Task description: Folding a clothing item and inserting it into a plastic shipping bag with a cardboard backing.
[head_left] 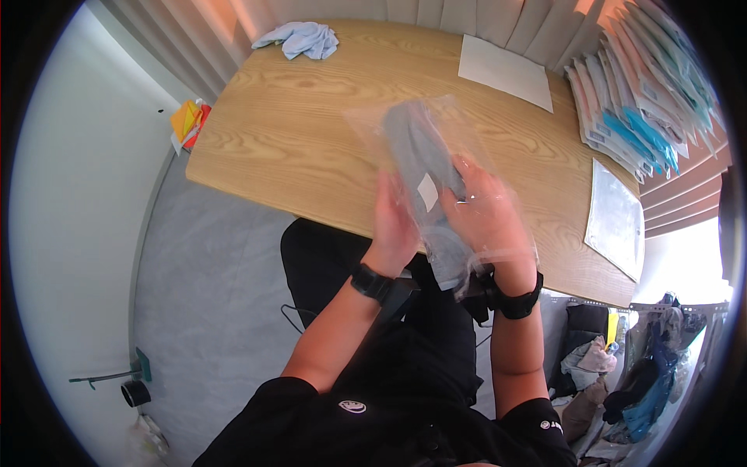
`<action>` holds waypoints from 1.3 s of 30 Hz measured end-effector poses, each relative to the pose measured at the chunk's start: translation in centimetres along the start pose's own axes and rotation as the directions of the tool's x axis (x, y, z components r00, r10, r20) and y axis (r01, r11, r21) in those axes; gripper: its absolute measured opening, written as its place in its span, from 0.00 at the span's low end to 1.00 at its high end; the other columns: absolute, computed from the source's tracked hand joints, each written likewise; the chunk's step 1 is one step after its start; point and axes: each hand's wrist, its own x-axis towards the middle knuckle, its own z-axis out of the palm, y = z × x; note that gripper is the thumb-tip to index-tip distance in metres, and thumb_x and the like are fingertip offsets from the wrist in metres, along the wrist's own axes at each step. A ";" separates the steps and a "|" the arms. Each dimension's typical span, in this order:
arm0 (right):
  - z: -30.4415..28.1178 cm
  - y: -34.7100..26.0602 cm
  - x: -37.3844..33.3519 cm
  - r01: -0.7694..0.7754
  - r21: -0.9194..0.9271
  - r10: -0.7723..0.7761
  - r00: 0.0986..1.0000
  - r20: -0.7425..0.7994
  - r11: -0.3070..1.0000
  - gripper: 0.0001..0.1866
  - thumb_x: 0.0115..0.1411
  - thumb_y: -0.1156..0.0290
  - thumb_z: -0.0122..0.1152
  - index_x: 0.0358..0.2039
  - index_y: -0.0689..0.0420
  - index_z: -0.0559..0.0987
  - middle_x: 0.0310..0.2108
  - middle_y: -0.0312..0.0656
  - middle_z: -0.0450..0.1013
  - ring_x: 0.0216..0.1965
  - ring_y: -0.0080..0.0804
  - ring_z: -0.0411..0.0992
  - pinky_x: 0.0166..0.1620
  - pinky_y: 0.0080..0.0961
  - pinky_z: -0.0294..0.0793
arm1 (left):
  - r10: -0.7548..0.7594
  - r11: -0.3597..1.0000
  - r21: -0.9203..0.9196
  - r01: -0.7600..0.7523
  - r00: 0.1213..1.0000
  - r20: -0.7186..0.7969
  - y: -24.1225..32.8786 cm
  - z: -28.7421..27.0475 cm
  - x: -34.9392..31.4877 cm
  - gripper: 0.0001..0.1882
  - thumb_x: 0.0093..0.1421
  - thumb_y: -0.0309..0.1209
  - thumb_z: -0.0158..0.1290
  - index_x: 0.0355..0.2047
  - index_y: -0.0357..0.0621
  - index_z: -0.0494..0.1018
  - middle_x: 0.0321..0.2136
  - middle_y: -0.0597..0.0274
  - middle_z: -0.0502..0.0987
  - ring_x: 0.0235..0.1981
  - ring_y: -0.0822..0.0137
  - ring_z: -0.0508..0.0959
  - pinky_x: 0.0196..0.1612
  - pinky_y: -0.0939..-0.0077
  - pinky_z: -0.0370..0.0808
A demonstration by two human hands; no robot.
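Observation:
Over the near edge of the table, a folded grey cloth item lies lengthwise in a clear plastic bag. A small white label shows on the cloth. My right hand is inside the bag, its fingers closed on the right edge of the grey cloth. The bag's open end hangs loosely round my right wrist. From the left side, my left hand holds the bag through the plastic, with its fingertips partly hidden behind it. The cloth's lower end sticks out toward my lap.
A wooden table spreads ahead. A crumpled light-blue cloth lies at its far left, a white sheet at the far right. Stacked bagged garments stand on the right, near a flat clear bag. A rack with clothes is lower right.

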 end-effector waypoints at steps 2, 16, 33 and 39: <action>0.0 0.1 0.0 0.029 0.048 -0.028 1.000 -0.008 0.998 0.19 0.52 0.74 0.54 0.46 0.61 0.72 0.38 0.54 0.74 0.41 0.56 0.71 0.42 0.46 0.71 | -0.081 0.993 -0.081 0.086 0.995 0.060 -0.3 0.3 0.1 0.35 0.69 0.57 0.28 0.64 0.43 0.54 0.61 0.57 0.63 0.61 0.59 0.64 0.63 0.60 0.60; -1.4 -0.6 0.7 -0.091 -0.186 0.088 0.996 -0.024 0.978 0.18 0.52 0.77 0.55 0.46 0.57 0.75 0.38 0.50 0.75 0.40 0.52 0.73 0.42 0.43 0.73 | -0.113 0.993 -0.018 0.117 0.983 0.145 -0.9 0.1 0.5 0.30 0.70 0.52 0.29 0.67 0.53 0.47 0.64 0.62 0.57 0.63 0.65 0.60 0.64 0.62 0.57; -2.8 -1.0 -0.3 -0.078 -0.216 0.078 0.997 -0.010 0.973 0.19 0.56 0.65 0.58 0.47 0.59 0.75 0.46 0.52 0.73 0.47 0.52 0.71 0.49 0.40 0.71 | -0.027 0.987 0.155 0.029 1.000 -0.013 -1.3 1.5 0.3 0.24 0.69 0.50 0.40 0.56 0.48 0.65 0.50 0.69 0.72 0.47 0.74 0.71 0.52 0.74 0.68; -3.1 -1.2 -3.3 0.138 -0.029 -0.132 0.979 0.155 0.990 0.28 0.56 0.58 0.62 0.55 0.58 0.72 0.60 0.52 0.63 0.63 0.51 0.58 0.64 0.43 0.54 | -0.033 0.999 -0.012 0.034 0.999 0.036 -1.3 0.7 0.3 0.32 0.67 0.58 0.34 0.60 0.47 0.59 0.50 0.60 0.71 0.53 0.65 0.70 0.54 0.68 0.70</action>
